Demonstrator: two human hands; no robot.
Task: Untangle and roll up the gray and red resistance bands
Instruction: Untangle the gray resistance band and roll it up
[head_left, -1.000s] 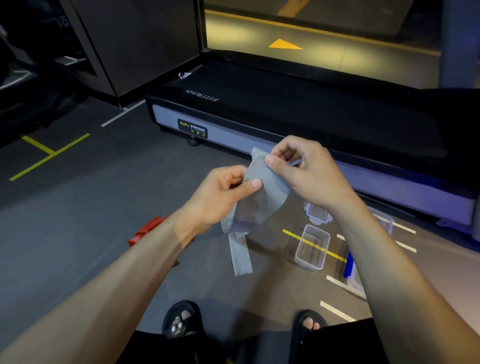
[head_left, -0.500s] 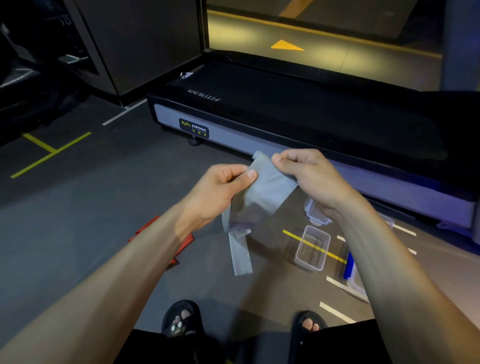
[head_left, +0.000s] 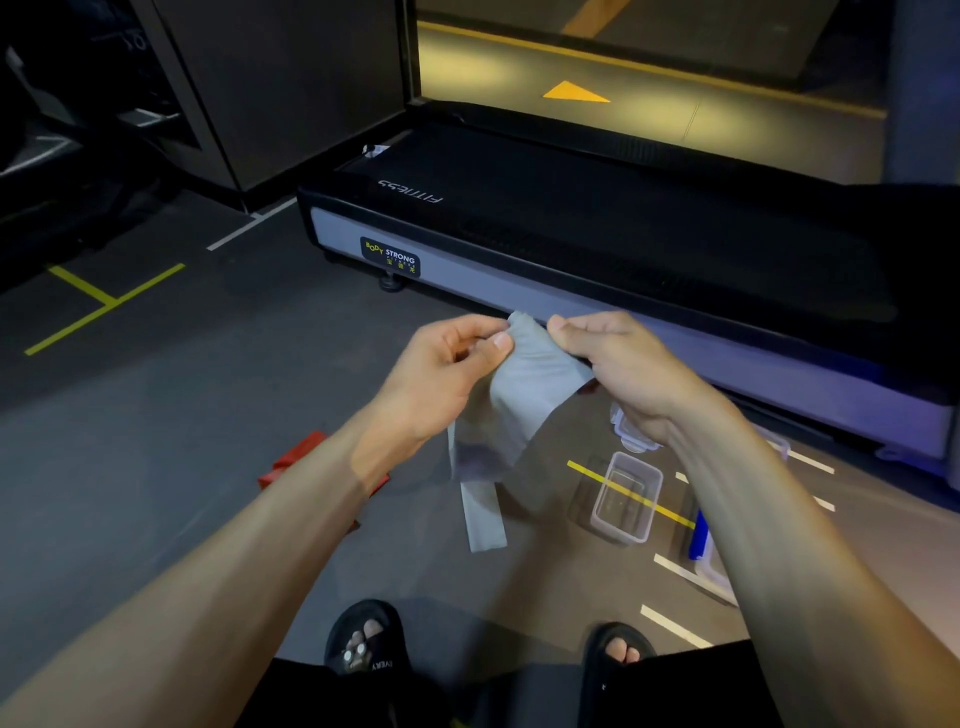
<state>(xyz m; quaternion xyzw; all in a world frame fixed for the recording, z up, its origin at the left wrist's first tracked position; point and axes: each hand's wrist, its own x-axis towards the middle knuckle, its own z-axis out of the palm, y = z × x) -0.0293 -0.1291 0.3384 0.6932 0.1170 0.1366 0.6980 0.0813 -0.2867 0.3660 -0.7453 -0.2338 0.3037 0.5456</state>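
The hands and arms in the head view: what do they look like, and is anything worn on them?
Both arms are bare from hand to elbow: no sleeves show. The left hand and the right hand have no gloves, and I see no rings, watch or wristband on them. The nails are short and plain. There are no marks on either forearm.

Black treadmill belt deck: white word "FITNESS" printed near its left end, seen upside down from here. Silver-grey side rail of the treadmill: small dark rectangular label reading "BODY STRONG", "BODY" in yellow and "STRONG" in white, with a line of smaller yellow characters beneath, too small to read. Black slide sandal on the left foot: white lettering on the strap, upside down, apparently "EVERY"; the yellow-lit floor strip beyond the treadmill carries an orange triangular arrow sign.
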